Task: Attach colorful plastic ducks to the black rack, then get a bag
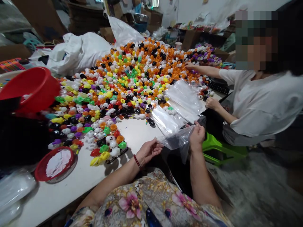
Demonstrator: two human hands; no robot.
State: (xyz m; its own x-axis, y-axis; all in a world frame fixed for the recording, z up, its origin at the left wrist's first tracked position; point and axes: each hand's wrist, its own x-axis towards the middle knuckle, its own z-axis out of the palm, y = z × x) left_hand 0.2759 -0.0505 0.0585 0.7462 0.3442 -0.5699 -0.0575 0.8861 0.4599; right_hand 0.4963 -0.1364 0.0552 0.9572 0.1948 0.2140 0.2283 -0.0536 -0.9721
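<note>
A clear plastic bag [176,138] is stretched between my two hands just over the table's front edge. My left hand [149,150], with a red bead bracelet at the wrist, pinches the bag's left end. At its other end, the fingers of my right hand [198,135] are closed on the plastic. Beyond the bag lies a stack of flat clear bags [165,119], with more clear bags [183,94] behind it. To the left, several rows of small coloured plastic figures [113,143] sit on a dark rack.
A large heap of small coloured figures [132,75] covers much of the white table [94,176]. At left stand a red basin [35,88] and a red basket [41,167] with pale paper. A co-worker [262,104] sits at right near a green stool [220,149], one hand reaching into the heap.
</note>
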